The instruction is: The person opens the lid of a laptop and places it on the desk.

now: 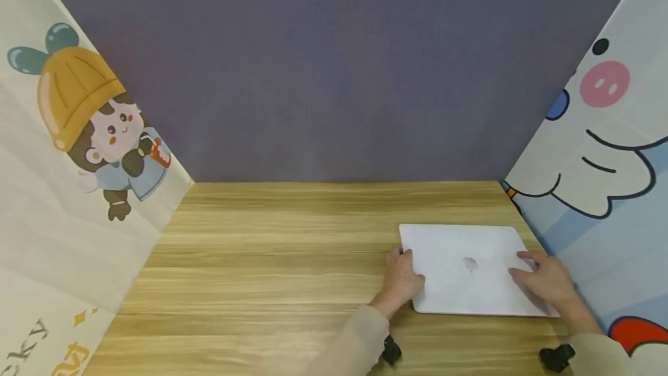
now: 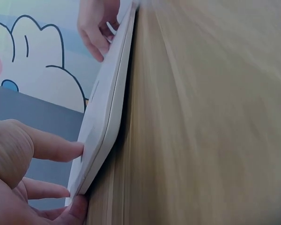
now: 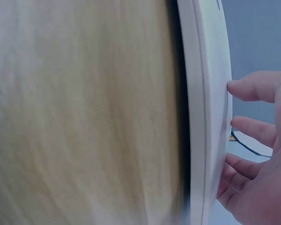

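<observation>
A closed silver laptop (image 1: pixel 454 292) with an apple logo on its lid lies at the right of the wooden table. My left hand (image 1: pixel 402 278) grips its left side, thumb over the lid and the other fingers at the side edge. Across from it, my right hand (image 1: pixel 548 280) holds the right side, with two fingertips on the lid and the lower fingers curled at the edge. In the left wrist view a thin dark gap runs beneath the laptop's front edge (image 2: pixel 105 145). The right wrist view shows the closed seam along the laptop's front (image 3: pixel 203 122).
The wooden table (image 1: pixel 261 283) extends far to the left of the laptop. A dark grey panel (image 1: pixel 339 74) rises along the back. Cartoon-printed sheets line the left side (image 1: pixel 31 179) and the right side (image 1: pixel 574 213), the right one close to my right hand.
</observation>
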`<state>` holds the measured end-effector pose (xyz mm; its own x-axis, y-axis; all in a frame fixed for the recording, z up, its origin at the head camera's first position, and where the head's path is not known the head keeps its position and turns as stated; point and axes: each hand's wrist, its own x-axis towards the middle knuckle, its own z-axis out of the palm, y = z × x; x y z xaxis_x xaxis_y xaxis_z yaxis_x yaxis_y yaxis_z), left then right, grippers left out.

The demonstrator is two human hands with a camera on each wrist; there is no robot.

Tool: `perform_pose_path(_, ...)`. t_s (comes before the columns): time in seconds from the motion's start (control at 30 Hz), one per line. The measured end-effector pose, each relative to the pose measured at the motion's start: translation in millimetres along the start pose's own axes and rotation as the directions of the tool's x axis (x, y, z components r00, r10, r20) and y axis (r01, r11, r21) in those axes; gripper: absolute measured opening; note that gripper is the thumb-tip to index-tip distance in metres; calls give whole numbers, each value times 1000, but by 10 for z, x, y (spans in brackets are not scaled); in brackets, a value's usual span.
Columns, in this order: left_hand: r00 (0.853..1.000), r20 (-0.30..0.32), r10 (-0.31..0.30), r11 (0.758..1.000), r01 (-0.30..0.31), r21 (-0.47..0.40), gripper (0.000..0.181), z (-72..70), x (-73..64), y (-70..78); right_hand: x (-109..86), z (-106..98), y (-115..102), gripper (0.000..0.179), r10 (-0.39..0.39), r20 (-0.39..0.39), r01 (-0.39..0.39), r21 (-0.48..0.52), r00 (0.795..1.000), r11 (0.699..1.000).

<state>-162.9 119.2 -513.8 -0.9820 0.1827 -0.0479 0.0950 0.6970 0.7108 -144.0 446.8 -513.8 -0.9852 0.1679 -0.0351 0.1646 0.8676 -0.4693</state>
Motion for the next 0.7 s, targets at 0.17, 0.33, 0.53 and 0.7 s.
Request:
perform_pose_path(0.17, 1000, 25, -3, 998, 5, -55, 51, -91, -3, -64, -53, 31, -78, 63, -1, 20, 1, 12, 1000, 1000)
perform_pose_path(0.33, 1000, 8, 10, 999, -9, -38, 46, -144, -12, -99, -62, 52, -154, 61, -1, 0, 1, -9, 1000, 1000)
perform_pose_path(0.53, 1000, -15, 18, 1000, -18, -3, 44, -192, -24, -162, -83, 134, -234, 56, -31, -58, 32, 8, 998, 999)
perform_pose_path(0.7, 999, -30, 32, 999, -31, 10, 42, -263, -47, -225, -105, 177, -330, 57, -17, -31, 18, 28, 999, 999)
